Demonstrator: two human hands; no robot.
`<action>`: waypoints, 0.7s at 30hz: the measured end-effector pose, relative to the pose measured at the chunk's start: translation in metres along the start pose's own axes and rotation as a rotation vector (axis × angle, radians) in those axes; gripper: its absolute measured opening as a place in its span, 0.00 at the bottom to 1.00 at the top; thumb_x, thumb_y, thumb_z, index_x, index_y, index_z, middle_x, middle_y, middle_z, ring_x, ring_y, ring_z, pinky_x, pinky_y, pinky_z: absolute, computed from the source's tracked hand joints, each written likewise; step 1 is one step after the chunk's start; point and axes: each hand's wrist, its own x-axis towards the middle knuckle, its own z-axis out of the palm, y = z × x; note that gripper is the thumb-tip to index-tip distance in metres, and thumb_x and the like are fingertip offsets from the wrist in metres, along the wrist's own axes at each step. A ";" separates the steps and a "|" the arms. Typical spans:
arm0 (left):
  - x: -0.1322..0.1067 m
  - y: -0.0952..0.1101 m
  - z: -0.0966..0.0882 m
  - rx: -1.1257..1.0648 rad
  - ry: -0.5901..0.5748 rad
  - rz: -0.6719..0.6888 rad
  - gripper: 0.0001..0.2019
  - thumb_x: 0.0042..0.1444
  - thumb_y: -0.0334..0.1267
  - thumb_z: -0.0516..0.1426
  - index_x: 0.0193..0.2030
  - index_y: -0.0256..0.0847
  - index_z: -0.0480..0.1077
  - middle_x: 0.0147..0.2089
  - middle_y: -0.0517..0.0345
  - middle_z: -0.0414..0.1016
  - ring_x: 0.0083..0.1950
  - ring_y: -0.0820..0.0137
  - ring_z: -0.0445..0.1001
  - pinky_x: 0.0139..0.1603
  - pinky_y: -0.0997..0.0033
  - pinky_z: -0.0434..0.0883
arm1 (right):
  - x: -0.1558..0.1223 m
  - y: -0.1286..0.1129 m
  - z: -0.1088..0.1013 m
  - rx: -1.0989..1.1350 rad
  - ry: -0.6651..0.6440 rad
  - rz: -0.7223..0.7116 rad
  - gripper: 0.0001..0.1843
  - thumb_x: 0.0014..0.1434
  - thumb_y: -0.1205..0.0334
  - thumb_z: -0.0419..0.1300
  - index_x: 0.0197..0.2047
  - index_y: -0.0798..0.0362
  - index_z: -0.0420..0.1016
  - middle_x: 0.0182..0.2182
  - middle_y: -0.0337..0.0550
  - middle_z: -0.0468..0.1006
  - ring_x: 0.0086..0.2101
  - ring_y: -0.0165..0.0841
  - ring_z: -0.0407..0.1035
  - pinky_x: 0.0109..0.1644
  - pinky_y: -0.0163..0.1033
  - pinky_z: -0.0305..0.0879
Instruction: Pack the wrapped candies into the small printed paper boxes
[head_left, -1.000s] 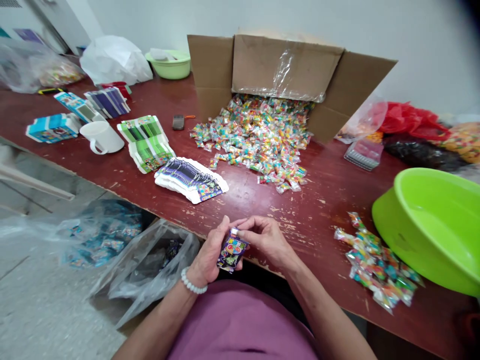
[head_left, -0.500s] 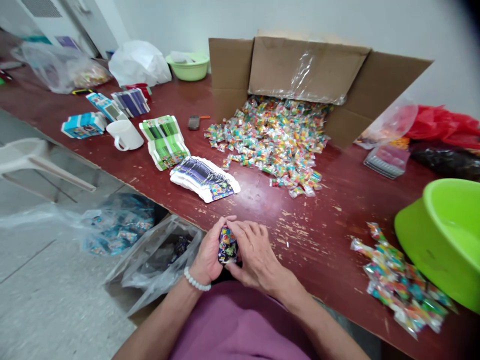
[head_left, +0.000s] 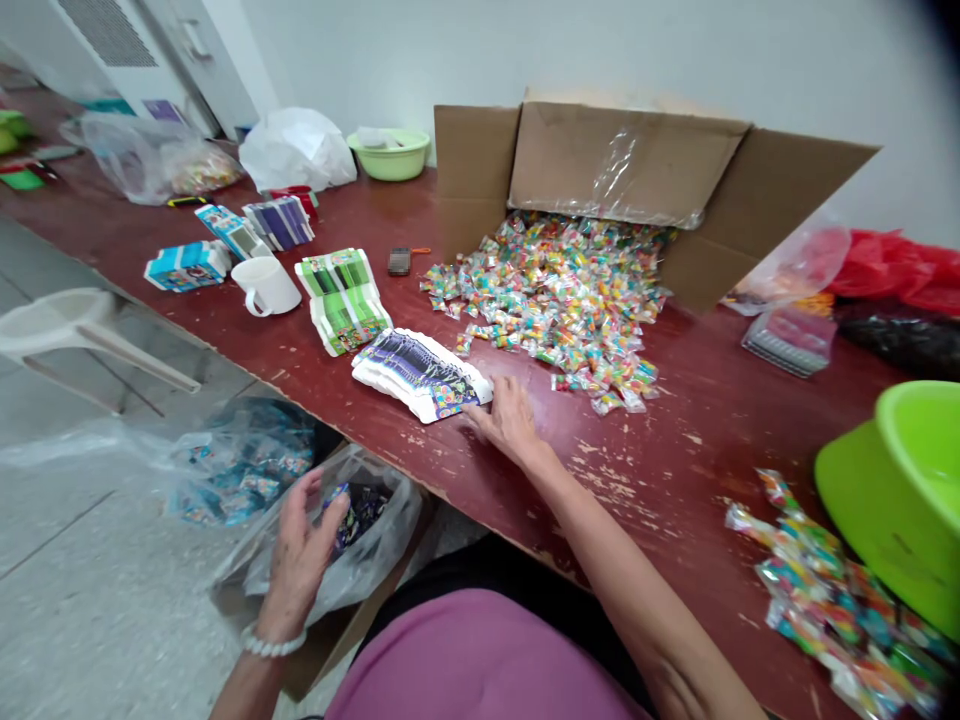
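My left hand [head_left: 300,555], with a pale bead bracelet at the wrist, is over a clear plastic bag [head_left: 401,520] beside the table edge. Its fingers are apart; a small dark printed box [head_left: 341,515] shows just past the thumb, seemingly loose from the hand. Inside the bag lie several similar dark packs [head_left: 367,510]. On the table, my right hand [head_left: 504,418] pinches the near end of the top flat carton in a fanned stack of purple-and-black cartons [head_left: 412,370]. Behind that stack lies a banded stack of green cartons [head_left: 345,300].
Wrapped candies [head_left: 577,300] spill from a cardboard box [head_left: 622,165]. More candies [head_left: 817,590] lie by a green basin [head_left: 847,490] at right. A white mug [head_left: 266,287], blue cartons [head_left: 187,266] and a white stool [head_left: 97,330] are left. A bag of blue packs [head_left: 247,470] rests below.
My hands have parted. The dark box went from between them down left to the bag with my left hand, which opened. My right hand reached forward to the purple carton stack.
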 end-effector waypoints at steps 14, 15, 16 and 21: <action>-0.003 0.045 0.034 0.151 0.065 0.539 0.19 0.61 0.45 0.56 0.57 0.43 0.70 0.57 0.50 0.72 0.58 0.60 0.71 0.62 0.57 0.66 | -0.010 0.021 -0.013 0.522 0.027 0.163 0.21 0.58 0.41 0.56 0.32 0.52 0.73 0.28 0.39 0.75 0.31 0.34 0.68 0.37 0.37 0.62; -0.004 0.052 0.036 0.156 0.074 0.580 0.18 0.61 0.45 0.56 0.56 0.43 0.70 0.56 0.50 0.73 0.57 0.60 0.71 0.62 0.57 0.66 | -0.016 0.023 -0.021 0.562 0.019 0.143 0.21 0.58 0.41 0.57 0.33 0.52 0.73 0.28 0.39 0.75 0.31 0.34 0.68 0.37 0.36 0.62; -0.005 0.059 0.038 0.156 0.056 0.606 0.17 0.62 0.44 0.56 0.55 0.43 0.71 0.56 0.51 0.73 0.57 0.61 0.72 0.62 0.58 0.66 | -0.023 0.024 -0.029 0.606 0.018 0.129 0.21 0.58 0.42 0.58 0.33 0.52 0.74 0.29 0.39 0.76 0.31 0.34 0.68 0.37 0.36 0.62; -0.009 0.083 0.061 0.139 -0.167 0.660 0.15 0.64 0.43 0.54 0.53 0.41 0.73 0.54 0.49 0.75 0.56 0.61 0.72 0.61 0.58 0.66 | -0.054 0.026 -0.058 0.831 0.056 0.154 0.17 0.58 0.46 0.62 0.35 0.53 0.76 0.31 0.40 0.77 0.33 0.34 0.68 0.39 0.37 0.63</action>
